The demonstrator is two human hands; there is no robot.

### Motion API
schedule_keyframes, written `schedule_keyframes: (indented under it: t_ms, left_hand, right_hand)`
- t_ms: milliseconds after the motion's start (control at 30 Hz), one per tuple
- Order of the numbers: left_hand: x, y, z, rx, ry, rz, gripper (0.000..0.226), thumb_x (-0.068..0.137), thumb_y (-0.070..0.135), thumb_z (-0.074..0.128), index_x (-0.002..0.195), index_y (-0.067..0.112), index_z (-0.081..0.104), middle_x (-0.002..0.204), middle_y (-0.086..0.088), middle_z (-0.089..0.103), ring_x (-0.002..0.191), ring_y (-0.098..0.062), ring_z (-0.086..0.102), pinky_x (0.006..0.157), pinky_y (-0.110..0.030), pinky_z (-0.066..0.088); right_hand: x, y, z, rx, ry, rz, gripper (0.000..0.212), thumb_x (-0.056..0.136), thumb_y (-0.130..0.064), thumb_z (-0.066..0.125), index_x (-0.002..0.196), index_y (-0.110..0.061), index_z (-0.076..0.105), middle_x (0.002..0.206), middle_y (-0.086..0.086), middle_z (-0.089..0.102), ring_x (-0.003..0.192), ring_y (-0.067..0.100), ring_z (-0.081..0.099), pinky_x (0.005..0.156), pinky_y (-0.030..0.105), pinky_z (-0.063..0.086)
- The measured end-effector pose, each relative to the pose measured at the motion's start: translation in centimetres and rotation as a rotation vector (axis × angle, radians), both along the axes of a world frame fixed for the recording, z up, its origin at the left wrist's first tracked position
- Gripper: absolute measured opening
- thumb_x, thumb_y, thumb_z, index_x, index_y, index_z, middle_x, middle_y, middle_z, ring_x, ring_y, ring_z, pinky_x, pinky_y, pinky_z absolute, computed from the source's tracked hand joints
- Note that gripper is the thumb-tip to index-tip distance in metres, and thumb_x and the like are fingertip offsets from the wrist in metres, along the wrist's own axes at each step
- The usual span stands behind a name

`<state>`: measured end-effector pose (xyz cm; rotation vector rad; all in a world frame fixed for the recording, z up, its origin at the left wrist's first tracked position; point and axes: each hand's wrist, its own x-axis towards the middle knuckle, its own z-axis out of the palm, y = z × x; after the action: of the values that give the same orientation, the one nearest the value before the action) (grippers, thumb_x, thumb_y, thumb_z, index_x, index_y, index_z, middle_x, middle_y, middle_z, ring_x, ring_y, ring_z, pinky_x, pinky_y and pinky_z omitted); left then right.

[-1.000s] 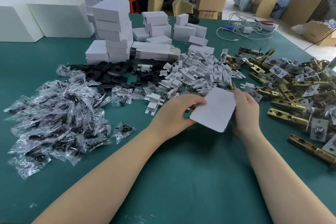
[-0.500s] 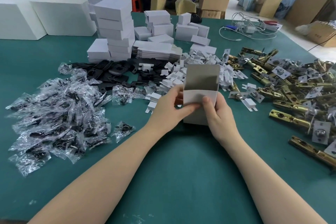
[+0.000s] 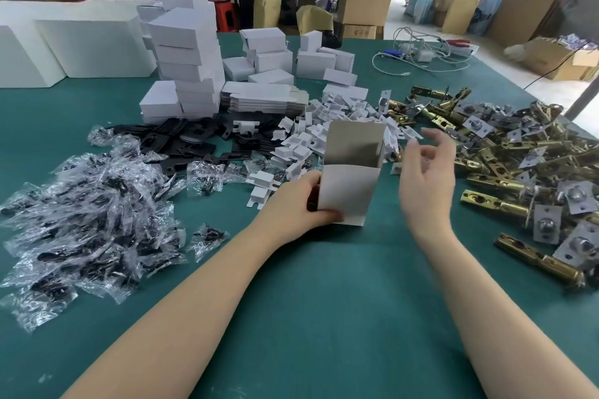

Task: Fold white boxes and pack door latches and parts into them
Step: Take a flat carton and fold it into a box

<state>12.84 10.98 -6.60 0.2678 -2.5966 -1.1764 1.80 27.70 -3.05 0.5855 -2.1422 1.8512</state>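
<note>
Green table [image 3: 308, 285]; white box [image 3: 348, 194] within left fingers [image 3: 321, 215]; right hand [image 3: 428, 178] apart

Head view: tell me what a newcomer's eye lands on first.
The half-folded white box at centre, flap up, held in the left hand while the right hand hangs open beside it. Then the brass latches heaped at right, the clear bags at left, and the box stack behind.
</note>
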Motion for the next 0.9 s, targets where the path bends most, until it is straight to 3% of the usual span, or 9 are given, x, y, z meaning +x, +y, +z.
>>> schedule_keyframes:
  t_ms: [67,133,200,333,533,600,700,800,900]
  left_hand:
    - [-0.2,0.1,-0.2,-0.009,-0.002,0.030,0.064,0.072,0.037,0.082,0.128,0.032,0.053,0.103,0.024,0.062,0.084,0.010,0.056,0.071,-0.003,0.039]
    - [-0.4,0.2,-0.4,-0.006,0.009,0.056,0.061,0.070,0.038,0.083,0.123,0.034,0.054,0.095,0.030,0.059,0.081,0.017,0.054,0.068,-0.002,0.040]
    - [-0.5,0.4,-0.6,0.010,0.020,0.063,0.058,0.069,0.039,0.083,0.119,0.037,0.053,0.091,0.032,0.058,0.081,0.016,0.055,0.069,-0.003,0.042]
    - [-0.5,0.3,-0.7,0.062,0.035,0.047,0.055,0.069,0.036,0.083,0.115,0.044,0.053,0.094,0.034,0.060,0.090,0.013,0.056,0.072,-0.004,0.042]
    - [-0.5,0.4,-0.8,0.098,0.028,0.009,0.062,0.069,0.037,0.080,0.126,0.036,0.055,0.112,0.018,0.065,0.098,-0.003,0.063,0.090,-0.033,0.052]
    - [-0.4,0.5,-0.7,0.107,0.032,0.003,0.062,0.069,0.037,0.079,0.126,0.036,0.056,0.111,0.017,0.066,0.098,-0.006,0.064,0.091,-0.038,0.052]
    - [-0.3,0.5,-0.7,0.120,0.032,0.003,0.061,0.069,0.037,0.079,0.126,0.038,0.055,0.111,0.018,0.066,0.098,-0.006,0.064,0.091,-0.039,0.052]
    - [-0.3,0.5,-0.7,0.134,0.029,-0.002,0.060,0.070,0.035,0.080,0.126,0.038,0.055,0.111,0.018,0.066,0.099,-0.006,0.064,0.092,-0.039,0.052]
    - [-0.4,0.4,-0.7,0.135,0.025,-0.004,0.060,0.069,0.039,0.078,0.124,0.040,0.055,0.111,0.019,0.065,0.098,-0.004,0.063,0.092,-0.037,0.052]
  right_hand:
    - [-2.5,1.4,1.7,0.333,0.009,-0.021,0.030,0.098,-0.030,0.053,0.127,-0.023,0.051,0.104,-0.001,0.062,0.087,0.016,0.059,0.080,0.034,0.049]
    - [-4.9,3.1,3.3,0.877,0.073,-0.072,0.023,0.097,-0.030,0.053,0.117,-0.025,0.062,0.103,-0.002,0.066,0.084,0.020,0.060,0.083,0.042,0.053]
    - [-6.8,4.8,4.3,1.357,0.112,-0.167,0.017,0.096,-0.030,0.054,0.101,-0.021,0.067,0.092,-0.002,0.067,0.078,0.020,0.061,0.077,0.041,0.053]
    - [-8.9,7.4,4.4,1.819,0.066,-0.138,0.015,0.091,-0.026,0.059,0.080,-0.016,0.061,0.079,-0.001,0.063,0.076,0.020,0.060,0.068,0.033,0.043]
    - [-9.9,8.4,4.1,1.854,0.033,-0.004,0.027,0.090,-0.038,0.058,0.102,-0.017,0.069,0.096,-0.001,0.069,0.088,0.017,0.063,0.073,0.031,0.052]
    - [-10.1,8.5,4.0,1.851,0.029,0.031,0.032,0.086,-0.039,0.061,0.109,-0.018,0.069,0.104,-0.001,0.069,0.095,0.019,0.064,0.079,0.033,0.056]
    - [-10.5,8.9,4.2,1.825,0.121,0.032,0.030,0.084,-0.045,0.063,0.104,-0.023,0.069,0.100,-0.005,0.068,0.093,0.016,0.063,0.078,0.034,0.058]
    - [-11.8,9.8,5.1,1.601,0.076,0.041,0.029,0.084,-0.046,0.067,0.100,-0.022,0.066,0.095,-0.005,0.066,0.089,0.016,0.063,0.078,0.037,0.058]
    - [-12.7,11.2,6.4,1.298,-0.011,0.041,0.032,0.083,-0.043,0.073,0.090,-0.012,0.067,0.077,0.000,0.066,0.070,0.015,0.062,0.058,0.026,0.050]
